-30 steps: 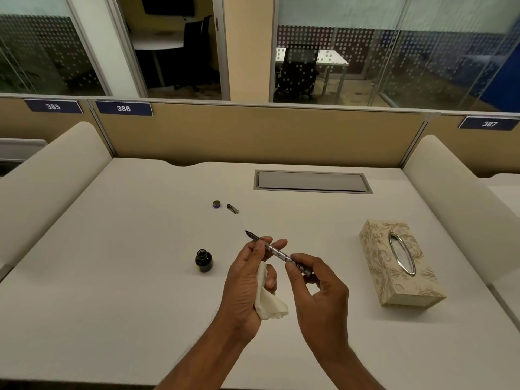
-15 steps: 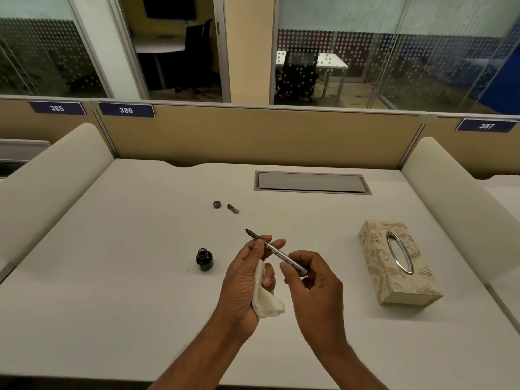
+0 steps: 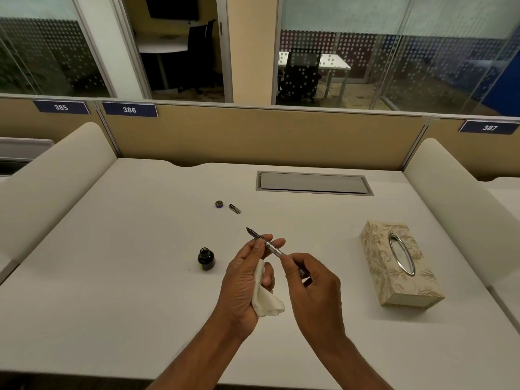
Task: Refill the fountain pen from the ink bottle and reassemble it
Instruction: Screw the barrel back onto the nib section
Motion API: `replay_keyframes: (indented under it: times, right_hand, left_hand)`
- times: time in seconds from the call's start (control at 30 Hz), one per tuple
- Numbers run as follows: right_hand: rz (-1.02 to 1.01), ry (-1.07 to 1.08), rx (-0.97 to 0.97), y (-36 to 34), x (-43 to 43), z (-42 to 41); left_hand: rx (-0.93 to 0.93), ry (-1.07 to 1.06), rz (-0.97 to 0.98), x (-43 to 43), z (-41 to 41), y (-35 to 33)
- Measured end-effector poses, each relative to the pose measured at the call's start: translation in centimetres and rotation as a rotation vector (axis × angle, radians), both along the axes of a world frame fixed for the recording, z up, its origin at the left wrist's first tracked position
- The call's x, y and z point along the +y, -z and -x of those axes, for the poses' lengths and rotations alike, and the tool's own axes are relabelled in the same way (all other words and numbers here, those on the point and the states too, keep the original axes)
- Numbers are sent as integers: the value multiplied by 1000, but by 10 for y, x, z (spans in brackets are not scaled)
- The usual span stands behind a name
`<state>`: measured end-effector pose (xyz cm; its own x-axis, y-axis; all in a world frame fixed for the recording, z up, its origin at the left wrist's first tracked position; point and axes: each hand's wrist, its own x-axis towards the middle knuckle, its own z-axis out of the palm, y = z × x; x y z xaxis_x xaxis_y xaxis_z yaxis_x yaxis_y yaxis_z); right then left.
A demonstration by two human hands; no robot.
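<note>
Both hands hold the slim fountain pen [image 3: 270,245] above the white desk [image 3: 112,277], its nib pointing up and to the left. My left hand [image 3: 244,280] pinches the pen near the nib end and also keeps a crumpled white tissue [image 3: 264,299] against its palm. My right hand [image 3: 312,285] grips the pen's rear end between thumb and fingers. The open ink bottle [image 3: 206,258] stands to the left of my left hand. Farther back lie the bottle cap [image 3: 219,204] and a small metal pen part [image 3: 235,208].
A patterned tissue box [image 3: 399,263] lies at the right of the desk. A grey cable hatch [image 3: 313,183] is set into the desk at the back. Padded dividers rise on both sides, and a partition wall stands behind.
Both hands have stayed close together on the pen. My right hand has slid slightly along the pen's rear end. The view has shifted a little.
</note>
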<state>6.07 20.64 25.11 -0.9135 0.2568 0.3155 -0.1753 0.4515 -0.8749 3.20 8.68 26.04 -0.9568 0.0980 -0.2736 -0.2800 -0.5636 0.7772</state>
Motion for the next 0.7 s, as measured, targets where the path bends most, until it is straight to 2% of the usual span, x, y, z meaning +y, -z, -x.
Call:
replay_keyframes:
  times: [0.7]
  right_hand:
    - [-34, -26, -7, 4, 1, 6]
  left_hand:
    - [2, 6, 26, 2, 2, 3]
